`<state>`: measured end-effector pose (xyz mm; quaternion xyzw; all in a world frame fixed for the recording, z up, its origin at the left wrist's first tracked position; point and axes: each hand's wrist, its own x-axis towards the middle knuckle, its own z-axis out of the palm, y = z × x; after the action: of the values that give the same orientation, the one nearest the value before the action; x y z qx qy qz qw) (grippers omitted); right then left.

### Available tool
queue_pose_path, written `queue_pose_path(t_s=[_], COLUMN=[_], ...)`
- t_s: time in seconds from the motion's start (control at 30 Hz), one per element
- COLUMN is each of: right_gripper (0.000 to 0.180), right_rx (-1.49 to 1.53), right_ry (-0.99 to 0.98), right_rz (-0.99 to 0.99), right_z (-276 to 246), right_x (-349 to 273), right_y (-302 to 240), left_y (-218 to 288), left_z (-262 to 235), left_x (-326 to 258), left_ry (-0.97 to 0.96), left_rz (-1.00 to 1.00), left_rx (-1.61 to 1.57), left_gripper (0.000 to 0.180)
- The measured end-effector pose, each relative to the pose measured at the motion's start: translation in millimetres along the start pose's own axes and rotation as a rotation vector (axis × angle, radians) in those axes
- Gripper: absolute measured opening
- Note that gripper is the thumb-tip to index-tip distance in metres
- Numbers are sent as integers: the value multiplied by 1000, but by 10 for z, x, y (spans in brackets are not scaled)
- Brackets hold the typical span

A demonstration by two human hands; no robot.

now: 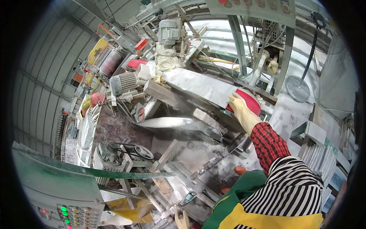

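A long pale stone slab lies on a red conveyor belt that curves down at its near end. My right hand, in a cream rubber glove with a red checked cuff, is at the slab's near end, its fingers closed over the edge. The underside of that grip is hidden. Low in the view, my left hand wears a similar glove. Its visible fingers are apart with nothing between them, beside a whitish pipe-like part; the rest is cut off by the picture's lower edge.
Grey motors stand along the belt's far side. A control cabinet with lit green buttons is at lower left. Thin slabs are stacked at right, near a round-based stand. Another person is far left.
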<state>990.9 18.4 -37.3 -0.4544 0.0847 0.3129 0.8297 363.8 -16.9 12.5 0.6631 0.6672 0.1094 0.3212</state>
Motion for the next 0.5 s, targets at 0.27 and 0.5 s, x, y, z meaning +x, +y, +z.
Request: queue_pose_path(t_s=[0.27,0.5], right_gripper=[50,35], right_rx=[2,-285], right_ry=[-137,-51], right_rz=[-119,132], right_z=[-695,-2189], right_x=[-523,-1081], right_y=[380,982], left_y=[-1310,-2082], left_z=[-572,-715], left_x=[2,-378], left_ry=[527,548], left_rz=[122,48], left_rx=[450,1313], left_gripper=[57,63])
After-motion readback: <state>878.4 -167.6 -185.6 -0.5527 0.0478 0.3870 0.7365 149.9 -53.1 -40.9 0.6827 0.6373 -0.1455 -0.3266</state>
